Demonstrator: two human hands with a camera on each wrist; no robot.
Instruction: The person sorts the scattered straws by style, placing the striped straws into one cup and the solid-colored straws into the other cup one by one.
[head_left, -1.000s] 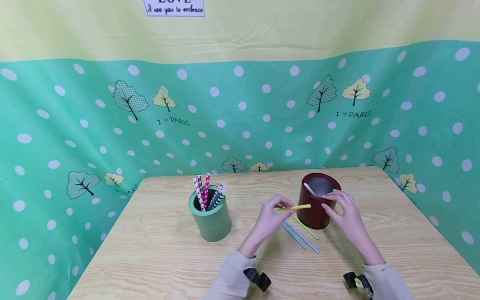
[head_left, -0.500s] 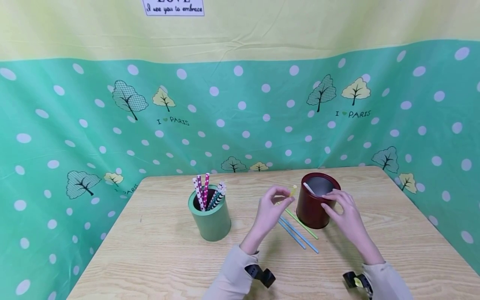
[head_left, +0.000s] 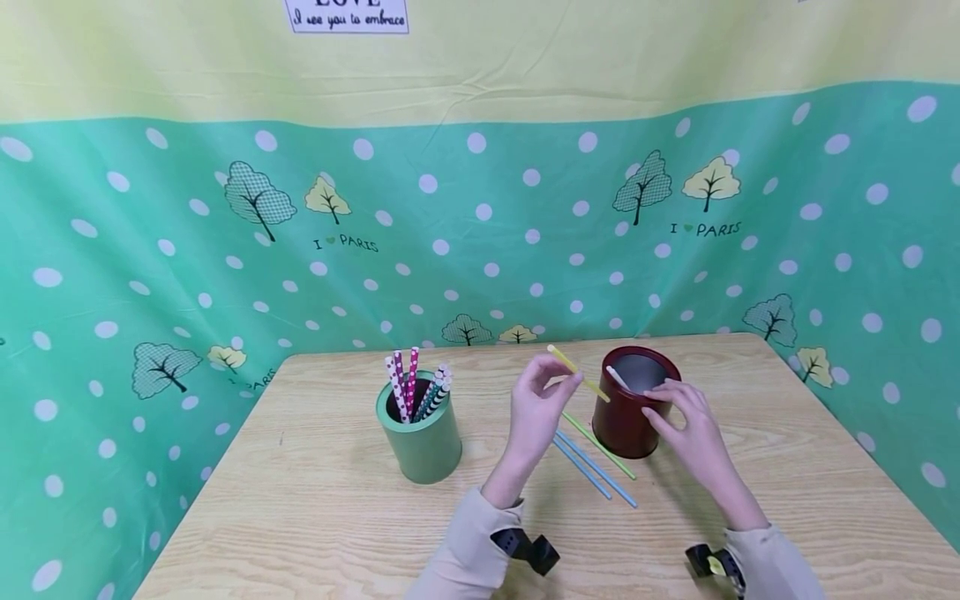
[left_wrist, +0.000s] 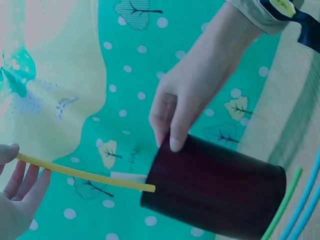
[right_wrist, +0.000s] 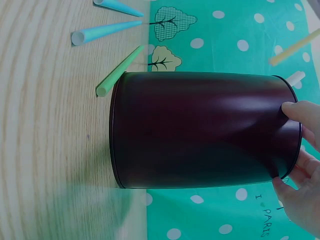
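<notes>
My left hand (head_left: 534, 408) pinches a yellow straw (head_left: 592, 387) between thumb and fingers, above the table. The straw slants down to the right, its lower end overlapping the near side of a dark red cylindrical holder (head_left: 622, 427) in the head view. In the left wrist view, the yellow straw (left_wrist: 100, 176) points at the holder's mouth. My right hand (head_left: 696, 429) holds that holder at its rim, with the thumb (right_wrist: 295, 108) on the outer wall. A white straw (head_left: 618, 378) leans inside, its end poking out past the rim. The holder stands upright on the table.
A green straw (head_left: 611, 455) and two blue straws (head_left: 597, 468) lie on the wooden table (head_left: 315, 500) beside the red holder. To the left stands a green holder (head_left: 429, 454) with several patterned straws (head_left: 397, 387). A polka-dot cloth (head_left: 480, 233) hangs behind the table.
My left hand has risen slightly, turning the yellow straw from nearly level, through pointing toward the camera, to slanting down toward the red holder. The right hand has stayed at the rim.
</notes>
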